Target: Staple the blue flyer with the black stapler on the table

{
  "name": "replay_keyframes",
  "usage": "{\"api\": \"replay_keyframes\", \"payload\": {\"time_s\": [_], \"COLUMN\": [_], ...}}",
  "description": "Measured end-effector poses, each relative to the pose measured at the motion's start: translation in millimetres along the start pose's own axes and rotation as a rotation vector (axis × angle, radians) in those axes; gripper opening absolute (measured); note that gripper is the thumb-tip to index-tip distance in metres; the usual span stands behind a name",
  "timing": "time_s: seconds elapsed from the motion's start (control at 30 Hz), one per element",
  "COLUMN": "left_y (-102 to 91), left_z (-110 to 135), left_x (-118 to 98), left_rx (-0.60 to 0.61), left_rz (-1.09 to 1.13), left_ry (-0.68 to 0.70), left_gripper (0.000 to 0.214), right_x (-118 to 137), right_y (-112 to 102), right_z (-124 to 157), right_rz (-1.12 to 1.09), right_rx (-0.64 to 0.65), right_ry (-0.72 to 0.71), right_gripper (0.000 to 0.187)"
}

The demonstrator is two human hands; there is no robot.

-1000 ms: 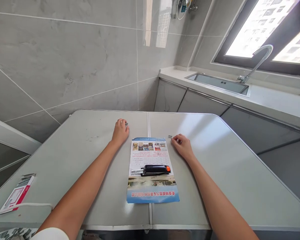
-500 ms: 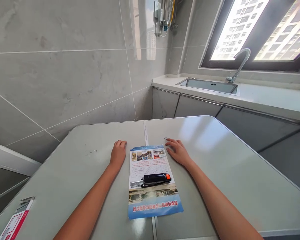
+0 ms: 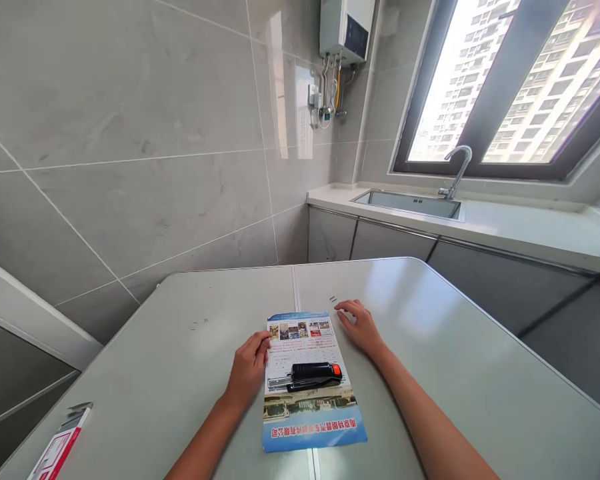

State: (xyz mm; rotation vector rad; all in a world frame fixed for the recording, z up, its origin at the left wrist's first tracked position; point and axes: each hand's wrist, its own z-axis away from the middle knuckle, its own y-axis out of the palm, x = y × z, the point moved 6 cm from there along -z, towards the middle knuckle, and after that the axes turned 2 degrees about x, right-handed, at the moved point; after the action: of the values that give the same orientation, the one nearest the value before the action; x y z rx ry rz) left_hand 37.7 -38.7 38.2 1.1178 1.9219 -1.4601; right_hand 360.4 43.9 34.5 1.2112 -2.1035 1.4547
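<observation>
A printed flyer (image 3: 307, 413) with a blue lower band lies on the grey table (image 3: 450, 373). A black stapler with an orange end (image 3: 310, 375) rests across its middle. My left hand (image 3: 249, 370) lies at the flyer's left edge, fingers loosely curled, fingertips touching the paper. My right hand (image 3: 360, 325) rests flat on the table just right of the flyer's top corner, fingers spread. A few small metal staples (image 3: 333, 299) lie just beyond its fingertips.
A red and white card (image 3: 57, 447) sits at the table's near left corner. Grey tiled wall stands behind the table. A counter with a sink (image 3: 410, 203) and tap (image 3: 456, 168) runs along the right under a window. A water heater (image 3: 346, 28) hangs on the wall.
My left hand drew back from the table's far part to the flyer's left edge. The right hand opened flat beside the staples. The camera tilted upward.
</observation>
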Motion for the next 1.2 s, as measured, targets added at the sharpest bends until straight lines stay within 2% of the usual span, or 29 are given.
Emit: {"api": "replay_keyframes", "payload": {"time_s": [0.1,0.2,0.27,0.33,0.47,0.57,0.67,0.77,0.97,1.2], "left_y": [5.6,0.5,-3.1,-2.6,0.4,2.7,9.7,17.7,21.1,20.2], "left_z": [15,17,14,12,10,10,12,12,8,10], "left_x": [-6,-2,2,3,0,-7,-15,-12,-1,-17], "left_rx": [0.058,-0.005,-0.048,-0.035,0.015,0.067,0.181,0.26,0.208,0.286], "left_rz": [0.036,0.056,0.076,0.111,0.181,0.196,0.172,0.133,0.029,-0.051], "left_ry": [0.111,0.106,0.072,0.065,0.072,0.097,0.165,0.222,0.201,0.378], "left_gripper": [0.032,0.037,0.039,0.04,0.042,0.04,0.037,0.033,0.026,0.027], "right_x": [41,88,107,116,111,107,103,99,102,103], "right_y": [3,14,20,30,45,49,50,53,53,53], "right_z": [9,28,41,51,61,62,60,58,56,56], "right_rz": [-0.199,-0.365,-0.376,-0.296,-0.111,-0.107,-0.108,-0.084,-0.079,-0.11], "right_rx": [0.16,0.406,0.465,0.517,0.523,0.488,0.42,0.397,0.352,0.315], "right_ry": [-0.116,-0.305,-0.366,-0.374,-0.287,-0.268,-0.258,-0.244,-0.299,-0.335], "right_gripper": [0.033,0.048,0.06,0.065,0.056,0.05,0.046,0.048,0.047,0.045]}}
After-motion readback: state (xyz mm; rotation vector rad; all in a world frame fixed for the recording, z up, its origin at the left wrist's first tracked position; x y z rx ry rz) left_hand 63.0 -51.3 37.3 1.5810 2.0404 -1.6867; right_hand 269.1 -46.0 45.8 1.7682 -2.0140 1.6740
